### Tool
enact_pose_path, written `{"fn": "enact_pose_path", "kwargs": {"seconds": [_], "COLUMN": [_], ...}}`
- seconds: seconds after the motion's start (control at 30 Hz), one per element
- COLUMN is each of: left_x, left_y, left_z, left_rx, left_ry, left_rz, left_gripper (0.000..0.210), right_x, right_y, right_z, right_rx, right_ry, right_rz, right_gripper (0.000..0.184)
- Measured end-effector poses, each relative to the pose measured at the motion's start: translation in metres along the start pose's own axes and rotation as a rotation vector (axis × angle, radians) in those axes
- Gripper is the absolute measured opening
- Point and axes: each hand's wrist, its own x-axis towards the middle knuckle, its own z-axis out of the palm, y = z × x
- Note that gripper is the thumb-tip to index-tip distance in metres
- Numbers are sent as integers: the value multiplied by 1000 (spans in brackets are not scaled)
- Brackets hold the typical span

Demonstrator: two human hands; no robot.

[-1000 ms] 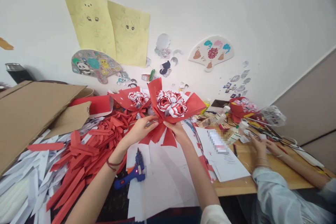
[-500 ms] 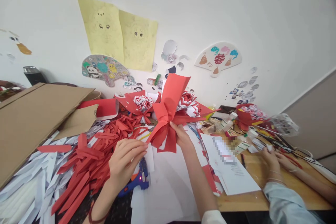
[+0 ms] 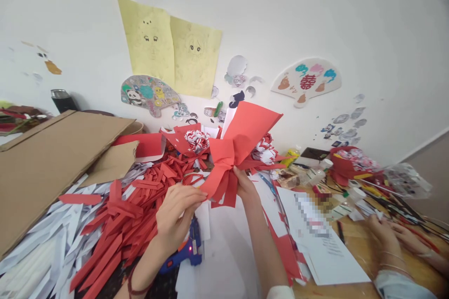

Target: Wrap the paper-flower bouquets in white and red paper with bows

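A red paper bouquet wrapper (image 3: 252,131), gathered at its waist with pleats flaring below, is held up in front of me. My right hand (image 3: 245,186) is closed around the gathered waist, its fingers partly hidden behind the paper. With fingertips pinched, my left hand (image 3: 178,212) grips the lower left corner of the flared paper. A blue glue gun (image 3: 187,250) with a lit red light lies below my left hand. Behind the wrapper are red-and-white paper flowers (image 3: 197,140), partly covered by red sheets.
Folded red paper strips (image 3: 115,224) and white strips (image 3: 66,229) are heaped at left beside cardboard (image 3: 66,149). White sheets (image 3: 224,252) lie beneath my hands. At right, a printed sheet (image 3: 336,257), bottles (image 3: 354,194) and another person's hands (image 3: 382,233) are on the wooden table.
The wrapper has turned, so its upper sheet leans further right and shows broader. Both hands keep their hold. The whole view has shifted slightly.
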Motion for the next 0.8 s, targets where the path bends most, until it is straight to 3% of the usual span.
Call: {"fn": "enact_pose_path", "kwargs": {"seconds": [0.17, 0.37, 0.5, 0.6, 0.8], "left_x": [15, 29, 35, 29, 4], "left_y": [-1, -2, -2, -2, -3], "left_z": [5, 6, 11, 16, 28], "left_rx": [-41, -56, -229, -184, 165], "left_ry": [-1, -116, -224, -151, 32], "left_rz": [-204, -403, -559, -520, -293], "left_gripper": [13, 18, 21, 16, 32], "right_x": [9, 12, 14, 16, 18], "right_y": [0, 1, 2, 2, 0], "right_z": [-5, -13, -19, -25, -30], "right_rx": [72, 142, 162, 153, 138], "right_ry": [43, 75, 84, 84, 104], "right_rz": [40, 70, 87, 87, 61], "right_gripper": [39, 52, 42, 31, 37]}}
